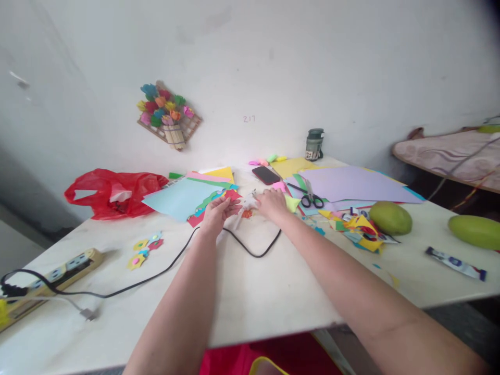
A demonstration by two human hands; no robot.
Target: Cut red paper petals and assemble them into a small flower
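Observation:
Near the middle of the table, my left hand (pixel 219 212) has its fingers bent together beside a piece of red paper (pixel 233 194); what they grip, if anything, is too small to make out. My right hand (pixel 271 202) is closed just to the right, its fingertips at a crumpled whitish, see-through thing (pixel 248 202) lying between the hands. Whatever those fingers hold is hidden. Below the hands a black cord (pixel 253 255) loops across the tabletop, passing by my left wrist. Layered coloured paper cutouts (pixel 203 207) lie left of my left hand.
A red plastic bag (pixel 117 192) and a power strip (pixel 74 265) are at left, near small paper flowers (pixel 144 251). Scissors (pixel 310 198), a phone (pixel 266 175), purple paper (pixel 363 183), paper scraps (pixel 365 232), a green fruit (pixel 390 217) and a tube (pixel 455 263) lie right.

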